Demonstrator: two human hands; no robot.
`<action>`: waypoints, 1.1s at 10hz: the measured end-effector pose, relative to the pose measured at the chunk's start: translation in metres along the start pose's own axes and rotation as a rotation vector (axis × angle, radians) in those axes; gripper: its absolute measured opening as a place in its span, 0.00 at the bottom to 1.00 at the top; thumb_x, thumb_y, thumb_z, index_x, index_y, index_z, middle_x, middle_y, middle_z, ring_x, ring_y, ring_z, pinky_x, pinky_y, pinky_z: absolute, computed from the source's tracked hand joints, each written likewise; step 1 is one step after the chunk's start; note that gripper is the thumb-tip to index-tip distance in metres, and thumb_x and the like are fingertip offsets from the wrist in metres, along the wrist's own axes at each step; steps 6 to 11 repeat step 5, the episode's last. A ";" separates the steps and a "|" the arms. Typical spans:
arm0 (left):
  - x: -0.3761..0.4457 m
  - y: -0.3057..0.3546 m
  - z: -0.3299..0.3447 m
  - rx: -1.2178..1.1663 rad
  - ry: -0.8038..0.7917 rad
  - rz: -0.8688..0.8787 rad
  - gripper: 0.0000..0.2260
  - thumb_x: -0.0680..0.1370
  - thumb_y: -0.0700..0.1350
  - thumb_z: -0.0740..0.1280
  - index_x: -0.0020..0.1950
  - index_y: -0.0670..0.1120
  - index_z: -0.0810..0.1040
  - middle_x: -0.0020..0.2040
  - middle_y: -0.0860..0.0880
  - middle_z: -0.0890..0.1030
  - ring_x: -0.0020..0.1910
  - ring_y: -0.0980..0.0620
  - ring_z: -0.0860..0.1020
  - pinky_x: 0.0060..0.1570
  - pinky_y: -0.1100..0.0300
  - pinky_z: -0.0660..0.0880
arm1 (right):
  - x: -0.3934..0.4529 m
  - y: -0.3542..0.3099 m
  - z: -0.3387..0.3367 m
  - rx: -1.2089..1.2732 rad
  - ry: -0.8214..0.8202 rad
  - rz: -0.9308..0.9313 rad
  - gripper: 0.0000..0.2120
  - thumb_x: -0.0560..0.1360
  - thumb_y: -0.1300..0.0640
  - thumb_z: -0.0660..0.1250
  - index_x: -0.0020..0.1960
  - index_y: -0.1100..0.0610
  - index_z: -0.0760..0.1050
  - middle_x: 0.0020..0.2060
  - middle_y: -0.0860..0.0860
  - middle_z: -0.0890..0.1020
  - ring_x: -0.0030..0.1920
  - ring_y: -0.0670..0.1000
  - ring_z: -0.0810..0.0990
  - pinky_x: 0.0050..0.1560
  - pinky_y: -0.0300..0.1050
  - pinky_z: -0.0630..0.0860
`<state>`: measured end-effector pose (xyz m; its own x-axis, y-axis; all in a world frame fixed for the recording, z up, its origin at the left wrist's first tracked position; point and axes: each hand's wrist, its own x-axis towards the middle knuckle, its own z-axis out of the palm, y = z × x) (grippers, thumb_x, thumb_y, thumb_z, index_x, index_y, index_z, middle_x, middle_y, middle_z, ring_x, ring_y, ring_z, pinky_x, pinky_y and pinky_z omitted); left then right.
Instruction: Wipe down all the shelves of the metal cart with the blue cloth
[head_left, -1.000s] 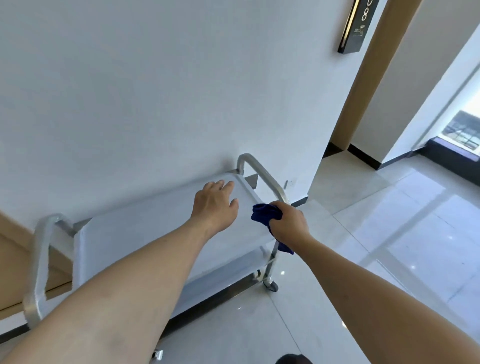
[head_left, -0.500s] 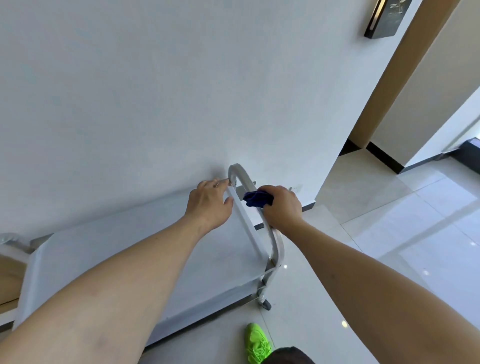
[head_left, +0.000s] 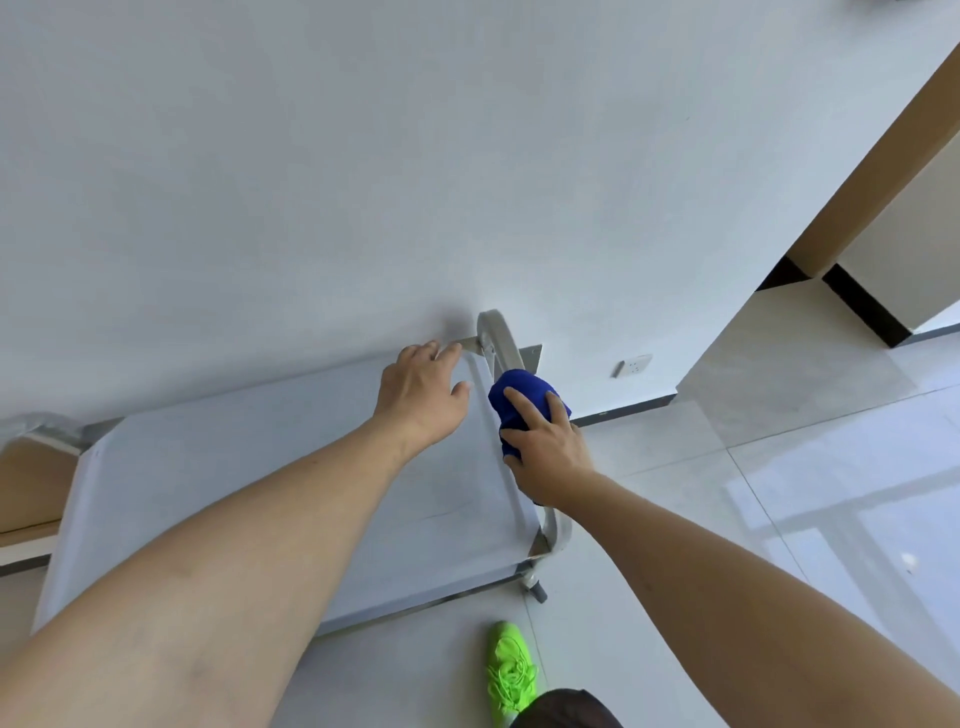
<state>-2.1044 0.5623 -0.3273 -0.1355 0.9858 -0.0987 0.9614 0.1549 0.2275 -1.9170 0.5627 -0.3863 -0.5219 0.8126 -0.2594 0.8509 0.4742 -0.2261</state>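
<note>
One white wall (head_left: 363, 182) fills most of the view, meeting a pale tiled floor (head_left: 779, 467) on the right. Against it stands the metal cart (head_left: 234, 493) — its flat top shelf runs from the left edge of the view to a curved tubular handle (head_left: 501, 338) at its right end. Both forearms reach in from below. At the shelf's far right corner the left hand (head_left: 423, 397) lies flat, fingers straight and holding nothing. Just beside it, the right hand (head_left: 545, 452) presses the bunched blue cloth (head_left: 519, 397) onto the handle rail at the shelf's right edge, fingers spread over the cloth and bent around it. Below the cart's near right corner — a caster (head_left: 537, 590) and a bright green shoe (head_left: 509, 670). A small wall socket (head_left: 635, 365) sits right of the handle.
</note>
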 end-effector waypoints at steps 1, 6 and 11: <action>0.001 -0.001 0.003 0.011 -0.019 -0.025 0.26 0.81 0.53 0.59 0.77 0.50 0.60 0.77 0.45 0.63 0.75 0.46 0.59 0.71 0.49 0.62 | 0.006 -0.003 0.001 -0.039 -0.031 0.004 0.13 0.79 0.48 0.64 0.61 0.50 0.77 0.80 0.45 0.46 0.76 0.66 0.43 0.70 0.61 0.63; -0.020 0.005 -0.021 0.008 0.048 -0.034 0.25 0.80 0.53 0.59 0.77 0.49 0.62 0.77 0.45 0.64 0.75 0.45 0.59 0.70 0.48 0.64 | 0.004 -0.018 -0.019 -0.097 0.001 -0.003 0.18 0.80 0.47 0.61 0.69 0.44 0.71 0.78 0.47 0.57 0.74 0.67 0.51 0.68 0.69 0.53; -0.020 0.005 -0.021 0.008 0.048 -0.034 0.25 0.80 0.53 0.59 0.77 0.49 0.62 0.77 0.45 0.64 0.75 0.45 0.59 0.70 0.48 0.64 | 0.004 -0.018 -0.019 -0.097 0.001 -0.003 0.18 0.80 0.47 0.61 0.69 0.44 0.71 0.78 0.47 0.57 0.74 0.67 0.51 0.68 0.69 0.53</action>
